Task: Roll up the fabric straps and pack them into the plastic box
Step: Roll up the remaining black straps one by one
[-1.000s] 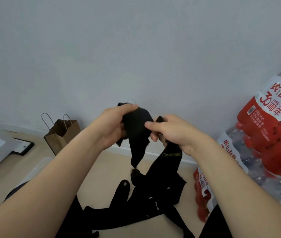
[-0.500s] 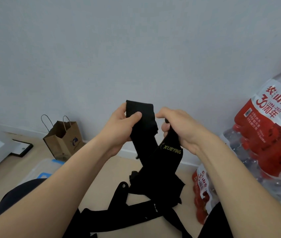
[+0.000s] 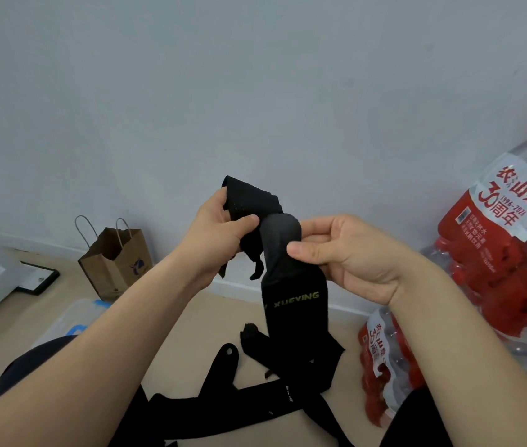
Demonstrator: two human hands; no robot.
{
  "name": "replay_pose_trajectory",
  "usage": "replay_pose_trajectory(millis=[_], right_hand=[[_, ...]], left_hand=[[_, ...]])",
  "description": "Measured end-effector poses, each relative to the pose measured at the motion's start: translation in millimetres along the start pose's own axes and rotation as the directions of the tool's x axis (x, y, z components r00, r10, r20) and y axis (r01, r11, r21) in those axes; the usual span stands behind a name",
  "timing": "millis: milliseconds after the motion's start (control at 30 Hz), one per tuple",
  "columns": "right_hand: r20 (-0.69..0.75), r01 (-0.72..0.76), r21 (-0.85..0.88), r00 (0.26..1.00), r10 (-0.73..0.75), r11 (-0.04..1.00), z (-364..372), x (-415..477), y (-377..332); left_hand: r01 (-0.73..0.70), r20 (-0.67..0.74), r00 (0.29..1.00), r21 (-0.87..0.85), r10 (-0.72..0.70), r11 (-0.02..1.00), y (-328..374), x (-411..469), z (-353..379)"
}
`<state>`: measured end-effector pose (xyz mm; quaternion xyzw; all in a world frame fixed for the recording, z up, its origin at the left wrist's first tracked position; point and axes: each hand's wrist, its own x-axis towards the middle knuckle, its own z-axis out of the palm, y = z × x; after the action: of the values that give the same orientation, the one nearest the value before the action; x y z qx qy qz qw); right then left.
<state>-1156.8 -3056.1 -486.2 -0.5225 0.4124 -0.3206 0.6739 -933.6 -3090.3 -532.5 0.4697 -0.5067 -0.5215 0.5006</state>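
Pinched aloft between curled fingers, black fabric strap (image 3: 294,304) gripped at its top end by the left hand (image 3: 220,240) and at the rounded fold just beside by the right hand (image 3: 346,253), hanging below the fingers toward other straps (image 3: 223,404) on the floor (image 3: 217,324), plastic box (image 3: 62,321) lower left, well apart.

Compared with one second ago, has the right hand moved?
Yes, slightly. The right hand, pinching the black strap, shifted rightwards, away from the brown paper bag and toward the red water packs.
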Motion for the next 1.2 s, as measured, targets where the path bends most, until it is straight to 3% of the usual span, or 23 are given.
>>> replay_pose_trajectory(millis=[133, 367, 500, 700, 800, 900, 1000, 1100, 1200], right_hand=[[-0.242, 0.138, -0.160, 0.955, -0.174, 0.977, 4.6, 9.9, 5.4], [-0.461, 0.191, -0.151, 0.854, -0.240, 0.970, 16.6, 32.0, 18.9], [-0.530, 0.133, -0.312, 0.797, -0.289, 0.941, 18.3, 37.7, 23.2], [-0.569, -0.015, -0.570, 0.729, -0.381, 0.822, 22.0, 41.9, 28.0], [-0.565, -0.151, -0.612, 0.770, -0.295, 0.776, 26.6, 41.6, 28.8], [-0.449, -0.165, -0.591, 0.880, -0.152, 0.789, 30.1, 42.3, 31.2], [-0.267, -0.109, -0.456, 0.964, -0.019, 0.883, 31.3, 39.3, 32.3], [-0.190, -0.112, -0.419, 0.981, 0.033, 0.901, 31.8, 36.7, 29.1], [-0.215, -0.144, -0.374, 0.974, 0.065, 0.916, 35.7, 36.8, 29.4]], left_hand=[[-0.001, 0.006, 1.000, 0.085, 0.000, 0.996, 1.7, -1.1, -0.4], [0.002, 0.117, 0.993, 0.046, -0.008, 0.999, 4.0, -9.4, 9.6], [-0.010, 0.165, 0.986, 0.050, 0.001, 0.999, 4.9, -13.1, 12.6], [0.059, 0.055, 0.997, 0.037, -0.061, 0.998, 5.9, -17.6, 16.2], [0.048, 0.032, 0.998, -0.014, -0.047, 0.999, 6.7, -21.4, 21.3], [0.005, -0.120, 0.993, -0.128, -0.020, 0.992, 3.5, -20.9, 24.9], [0.113, -0.195, 0.964, -0.322, -0.183, 0.940, 2.3, -17.3, 22.0], [0.209, -0.202, 0.932, -0.379, -0.301, 0.902, 2.3, -13.8, 15.5], [0.200, -0.236, 0.928, -0.341, -0.289, 0.919, -0.2, -12.0, 14.0]])
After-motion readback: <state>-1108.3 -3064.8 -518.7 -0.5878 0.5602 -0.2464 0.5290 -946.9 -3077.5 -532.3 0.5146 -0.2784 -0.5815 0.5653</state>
